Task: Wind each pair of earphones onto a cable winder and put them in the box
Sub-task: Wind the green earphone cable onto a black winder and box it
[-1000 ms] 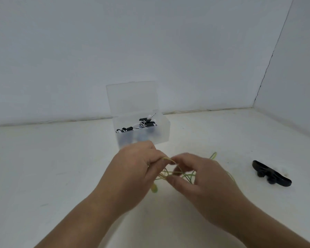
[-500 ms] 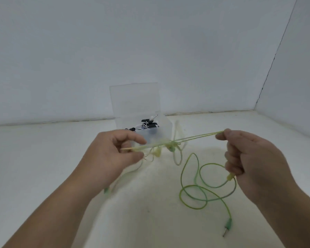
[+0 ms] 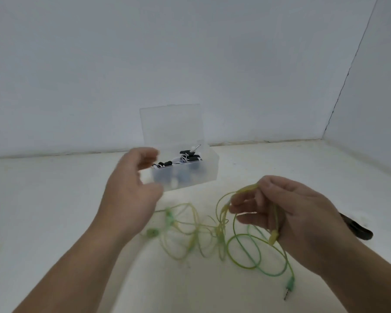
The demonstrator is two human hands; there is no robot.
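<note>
Your right grip (image 3: 291, 218) pinches green-yellow earphone cable (image 3: 219, 232). Rest sprawls in loose loops on worktop (image 3: 54, 222), near open box (image 3: 210, 170). Left grip (image 3: 131, 195) blurred, slack, seemingly empty. Cable looks light, limp, tangle-prone: take end near plug (image 3: 289, 289), wind onto black winder (image 3: 359, 231).

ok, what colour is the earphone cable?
The cable fades from yellow to green toward the plug; the head view shows it.
</note>
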